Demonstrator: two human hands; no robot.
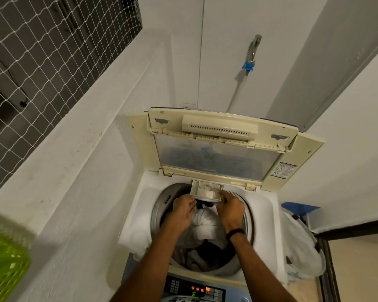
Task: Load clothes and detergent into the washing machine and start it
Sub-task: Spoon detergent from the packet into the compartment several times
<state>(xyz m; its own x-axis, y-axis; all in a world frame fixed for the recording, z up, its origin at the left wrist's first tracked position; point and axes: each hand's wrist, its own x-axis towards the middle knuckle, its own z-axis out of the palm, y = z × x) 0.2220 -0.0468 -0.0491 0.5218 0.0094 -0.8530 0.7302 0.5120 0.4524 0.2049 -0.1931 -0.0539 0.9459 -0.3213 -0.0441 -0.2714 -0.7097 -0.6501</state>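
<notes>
Left hand [183, 211] and right hand [231, 211] — fingers curled — grip the boxy cream plastic detergent drawer [206, 192] above crumpled white clothes [205, 221].

Dim, soft indoor light; wide-angle bending, blurred green basket [6, 264].

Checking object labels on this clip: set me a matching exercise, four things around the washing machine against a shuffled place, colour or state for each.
Things:
1. lid
2. detergent drawer
3. clothes
4. basket

Place, colour or state:
a. green, at the lower left
b. piled inside the drum
c. raised open
d. pulled out over the drum's far rim

Pairs: 1-c, 2-d, 3-b, 4-a
</notes>
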